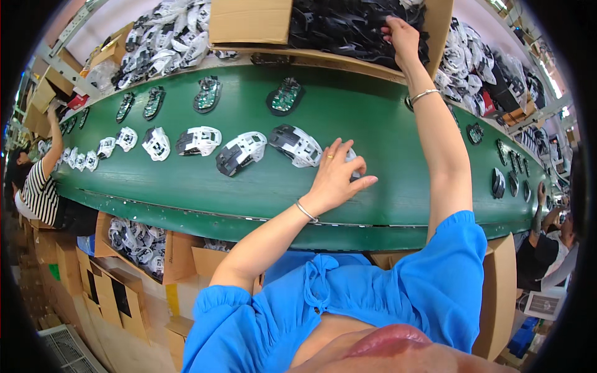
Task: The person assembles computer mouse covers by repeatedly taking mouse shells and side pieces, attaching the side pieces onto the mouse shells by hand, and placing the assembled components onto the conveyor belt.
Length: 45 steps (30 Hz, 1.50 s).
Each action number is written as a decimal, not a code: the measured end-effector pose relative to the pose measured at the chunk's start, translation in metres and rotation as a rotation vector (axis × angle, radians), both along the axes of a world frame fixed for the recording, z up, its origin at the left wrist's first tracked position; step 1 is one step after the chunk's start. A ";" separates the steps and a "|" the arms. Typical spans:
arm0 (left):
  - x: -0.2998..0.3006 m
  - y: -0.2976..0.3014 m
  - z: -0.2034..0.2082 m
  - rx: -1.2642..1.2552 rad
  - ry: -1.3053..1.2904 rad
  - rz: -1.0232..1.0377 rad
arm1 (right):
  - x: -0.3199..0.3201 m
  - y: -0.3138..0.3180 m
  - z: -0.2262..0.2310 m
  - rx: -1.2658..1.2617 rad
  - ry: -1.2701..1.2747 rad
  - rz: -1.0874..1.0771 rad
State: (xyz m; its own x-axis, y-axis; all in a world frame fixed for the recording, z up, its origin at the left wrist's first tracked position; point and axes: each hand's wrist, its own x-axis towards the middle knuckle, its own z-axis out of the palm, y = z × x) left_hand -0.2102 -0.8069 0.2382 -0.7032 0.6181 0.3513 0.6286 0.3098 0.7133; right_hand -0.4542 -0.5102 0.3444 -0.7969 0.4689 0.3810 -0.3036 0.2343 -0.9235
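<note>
On the green conveyor belt [385,180], my left hand [339,171] lies over a white-and-grey computer mouse shell [355,176], its fingers curved round it and the thumb out to the right. The hand hides most of that shell. To its left stands a row of black-and-white mouse shells, the closest one [296,145] almost at my fingers. My right hand [403,38] reaches across the belt into a cardboard box [249,22] full of black plastic parts [342,31]. Its fingers are pinched together among the parts; what they hold is too small to make out.
Along the belt's far side lie mouse bases with green circuit boards [286,96]. White shells are heaped behind at left [168,40] and right [463,62]. Below the belt is a box of shells [140,245]. Another person [40,180] works at far left, others at far right.
</note>
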 end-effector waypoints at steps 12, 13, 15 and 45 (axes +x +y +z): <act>-0.004 -0.025 0.019 -0.383 0.157 0.250 | 0.175 -0.066 0.011 -0.337 -0.093 0.247; -0.004 -0.028 0.024 -0.374 0.136 0.182 | 0.189 -0.067 0.004 -0.351 -0.103 0.237; -0.003 -0.032 0.029 -0.367 0.141 0.055 | 0.204 -0.072 -0.005 -0.133 -0.101 0.197; -0.025 -0.048 0.018 0.782 -1.067 -0.003 | 0.119 -0.115 0.046 -0.200 -0.203 0.492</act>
State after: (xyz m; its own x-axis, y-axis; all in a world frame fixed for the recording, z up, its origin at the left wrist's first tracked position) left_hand -0.2354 -0.8551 0.2562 -0.8542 0.5088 -0.1075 -0.3489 -0.4074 0.8440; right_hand -0.3354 -0.6257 0.3901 -0.9877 0.0710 0.1396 -0.1448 -0.0758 -0.9865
